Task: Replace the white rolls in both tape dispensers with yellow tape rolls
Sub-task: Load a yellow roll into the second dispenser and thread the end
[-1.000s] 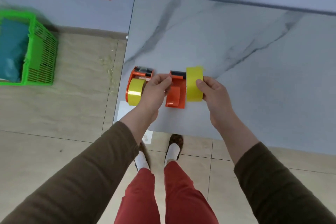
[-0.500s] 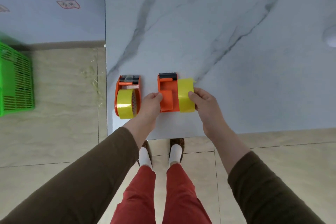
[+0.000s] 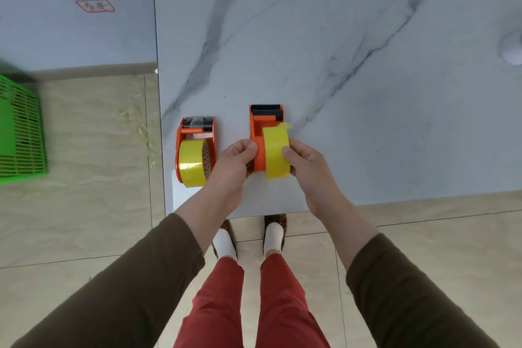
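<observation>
Nearest the table's front edge, the left hand [image 3: 236,162] curls round the near left side of the orange plastic tape dispenser [image 3: 261,133], thumb on its wall, steadying it. Opposite, the right hand [image 3: 303,159] grips the bright yellow tape roll [image 3: 277,154] with fingers curled against its right face and thumb on its outer band; the roll stands on edge against the dispenser's right side, seemingly going onto the hub, though whether it is fully seated cannot be told. A loose yellow tape end [image 3: 286,126] sticks up at the roll's far side. To do this step well, the roll probably needs pressing squarely leftward while the left hand braces, then the free end led to the black toothed cutter [image 3: 266,107] at the far end. Left of it, apart, a second orange dispenser [image 3: 180,133] already carries a glossy yellow roll [image 3: 192,162]. Both rest on the grey-veined marble-patterned tabletop [image 3: 367,93].
</observation>
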Action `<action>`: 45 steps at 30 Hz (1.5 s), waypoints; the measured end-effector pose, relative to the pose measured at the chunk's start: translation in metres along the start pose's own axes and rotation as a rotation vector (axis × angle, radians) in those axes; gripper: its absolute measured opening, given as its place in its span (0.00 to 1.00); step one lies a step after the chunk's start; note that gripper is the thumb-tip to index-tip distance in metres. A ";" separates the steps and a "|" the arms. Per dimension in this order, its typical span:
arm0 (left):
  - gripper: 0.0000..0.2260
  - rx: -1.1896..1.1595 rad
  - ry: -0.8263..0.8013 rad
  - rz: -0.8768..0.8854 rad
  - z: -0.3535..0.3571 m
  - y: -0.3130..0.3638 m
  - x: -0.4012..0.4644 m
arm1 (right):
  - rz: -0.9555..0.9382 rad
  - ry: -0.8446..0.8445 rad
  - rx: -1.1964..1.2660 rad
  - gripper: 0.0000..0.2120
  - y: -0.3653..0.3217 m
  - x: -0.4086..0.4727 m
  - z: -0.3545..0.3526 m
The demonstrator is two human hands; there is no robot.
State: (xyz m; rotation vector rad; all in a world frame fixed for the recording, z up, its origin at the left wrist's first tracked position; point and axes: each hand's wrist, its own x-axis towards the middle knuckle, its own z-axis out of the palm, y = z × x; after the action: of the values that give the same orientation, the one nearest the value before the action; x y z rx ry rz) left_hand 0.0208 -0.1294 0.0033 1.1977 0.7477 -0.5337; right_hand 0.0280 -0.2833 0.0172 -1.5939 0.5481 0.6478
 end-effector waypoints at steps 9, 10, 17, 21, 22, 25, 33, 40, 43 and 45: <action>0.09 0.008 0.089 0.033 0.007 0.004 -0.001 | -0.017 -0.054 0.000 0.16 -0.002 -0.002 0.001; 0.14 0.015 0.131 0.037 0.009 0.006 0.001 | -0.015 -0.060 0.005 0.15 -0.002 -0.002 -0.001; 0.57 0.132 -0.125 -0.087 0.013 0.005 0.018 | -0.021 -0.100 -0.004 0.16 -0.003 -0.008 -0.011; 0.55 0.130 -0.160 -0.076 0.017 0.004 0.021 | 0.010 -0.114 0.043 0.15 -0.008 -0.009 -0.018; 0.54 0.122 -0.160 -0.062 0.016 0.003 0.022 | 0.022 -0.101 0.042 0.15 -0.010 -0.009 -0.019; 0.48 0.138 -0.166 -0.003 0.017 -0.001 0.019 | -0.069 0.051 -0.077 0.14 -0.018 -0.003 -0.023; 0.43 0.160 -0.183 0.040 0.026 -0.007 0.011 | -0.208 0.142 -0.309 0.06 -0.031 0.020 -0.028; 0.45 0.273 -0.248 0.094 0.030 -0.010 0.004 | -0.192 0.354 -0.140 0.09 -0.031 0.037 -0.041; 0.47 0.311 -0.282 0.095 0.030 -0.011 0.003 | -0.351 0.372 -0.316 0.06 -0.032 0.044 -0.043; 0.46 0.304 -0.311 0.081 0.029 -0.010 0.003 | -0.422 0.331 -0.394 0.05 -0.035 0.048 -0.045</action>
State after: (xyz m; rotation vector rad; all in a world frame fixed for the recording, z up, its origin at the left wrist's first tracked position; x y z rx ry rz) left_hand 0.0218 -0.1602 -0.0001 1.3783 0.3583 -0.7650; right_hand 0.0907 -0.3228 0.0128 -2.1310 0.3131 0.1749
